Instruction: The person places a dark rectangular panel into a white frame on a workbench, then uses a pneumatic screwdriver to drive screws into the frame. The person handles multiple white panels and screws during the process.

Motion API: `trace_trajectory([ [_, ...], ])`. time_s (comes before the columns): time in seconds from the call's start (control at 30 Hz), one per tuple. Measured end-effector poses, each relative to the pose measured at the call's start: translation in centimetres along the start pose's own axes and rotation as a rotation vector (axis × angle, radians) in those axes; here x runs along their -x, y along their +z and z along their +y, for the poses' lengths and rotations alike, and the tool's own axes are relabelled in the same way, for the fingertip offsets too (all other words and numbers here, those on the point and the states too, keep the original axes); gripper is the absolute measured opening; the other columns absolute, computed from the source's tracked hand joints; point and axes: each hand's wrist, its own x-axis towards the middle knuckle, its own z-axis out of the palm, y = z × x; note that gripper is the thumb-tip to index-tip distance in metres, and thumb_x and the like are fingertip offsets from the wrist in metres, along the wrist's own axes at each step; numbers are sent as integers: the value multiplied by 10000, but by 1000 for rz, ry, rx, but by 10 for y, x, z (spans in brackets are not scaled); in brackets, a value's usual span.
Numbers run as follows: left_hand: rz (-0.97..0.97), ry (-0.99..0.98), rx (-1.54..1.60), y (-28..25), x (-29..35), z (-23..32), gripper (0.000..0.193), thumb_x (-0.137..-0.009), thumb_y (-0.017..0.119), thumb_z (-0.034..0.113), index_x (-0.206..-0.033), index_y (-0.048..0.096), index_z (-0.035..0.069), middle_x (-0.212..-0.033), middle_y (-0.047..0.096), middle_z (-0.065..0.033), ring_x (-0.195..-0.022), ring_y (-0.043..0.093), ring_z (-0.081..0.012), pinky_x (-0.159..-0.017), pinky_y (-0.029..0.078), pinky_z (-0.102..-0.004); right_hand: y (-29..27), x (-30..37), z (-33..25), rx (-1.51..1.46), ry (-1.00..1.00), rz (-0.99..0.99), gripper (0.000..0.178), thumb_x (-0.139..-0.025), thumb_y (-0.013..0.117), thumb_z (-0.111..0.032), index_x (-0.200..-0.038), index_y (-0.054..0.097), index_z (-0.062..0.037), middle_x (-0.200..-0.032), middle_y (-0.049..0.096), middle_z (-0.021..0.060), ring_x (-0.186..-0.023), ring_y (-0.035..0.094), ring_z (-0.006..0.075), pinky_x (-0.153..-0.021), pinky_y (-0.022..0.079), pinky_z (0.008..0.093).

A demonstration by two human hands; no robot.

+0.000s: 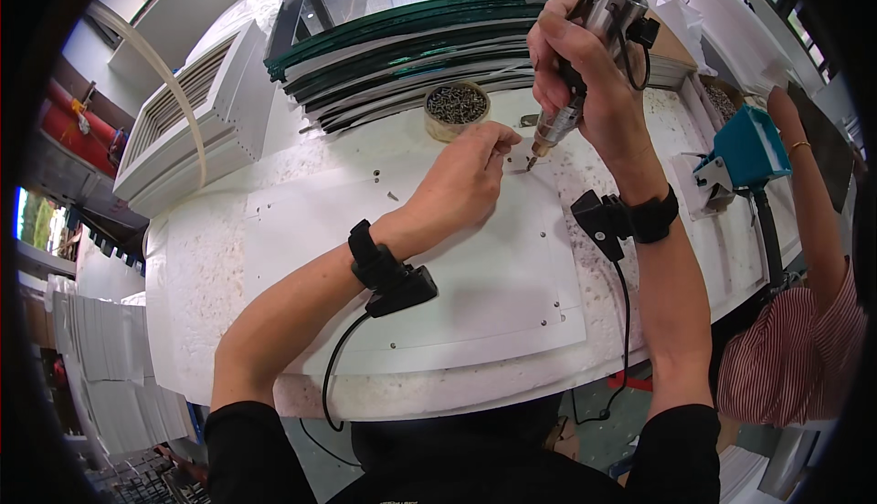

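Observation:
A silver and black power screwdriver (598, 25) is gripped in my right hand (589, 61), its bit tilted down to the far right corner of a flat white panel (438, 271). Close to the bit, my left hand (466, 171) rests over the panel with thumb and fingertips pinched; whatever lies between them is too small to make out. Several small screws sit along the panel's edges, and one loose screw (393, 195) lies left of my left hand. Just beyond that hand stands a round tub (457, 110) full of screws.
Dark green-edged sheets (411, 57) are stacked at the back of the white table (206, 267). White frames (196, 125) stand at the left. A teal tool (744, 148) and a box of small parts (720, 102) are at the right, beside a person in a striped shirt (776, 353).

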Motion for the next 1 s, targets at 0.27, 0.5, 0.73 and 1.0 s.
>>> trace_trajectory([
  [0.27, -3, 3, 8, -1, 0, -7, 260, -1049, 475, 77, -1272, 571, -14, -1100, 644, -143, -1049, 624, -242, -952, 490, -353, -7, 5, 10, -35, 38, -81, 235, -951, 697, -244, -879, 568, -61, -654, 570, 9, -488, 499, 77, -455, 402, 243],
  [0.5, 1, -125, 188, -26, 7, -7, 268, -1036, 535, 81, -1287, 592, 6, -1111, 668, -141, -978, 643, -215, -890, 517, -346, 7, 8, -6, 42, 22, -113, 205, -934, 702, -227, -915, 605, -48, -678, 600, 28, -500, 519, 80, -463, 401, 237],
  [0.73, 79, -120, -370, -121, 79, -5, 207, -979, 655, 94, -1162, 713, 16, -1016, 738, -101, -892, 681, -195, -820, 541, -328, 0, 19, -28, -53, -157, -119, 222, -1021, 561, -268, -971, 522, -55, -806, 531, 51, -456, 409, 60, -442, 380, 243],
  [1.0, -58, 136, -652, -105, 91, 1, 132, -929, 668, 73, -1052, 676, 27, -972, 672, -131, -881, 680, -313, -805, 560, -403, 20, 38, -35, -147, -175, -196, 189, -1060, 506, -234, -1030, 483, -50, -867, 540, 80, -434, 396, 82, -414, 389, 248],
])
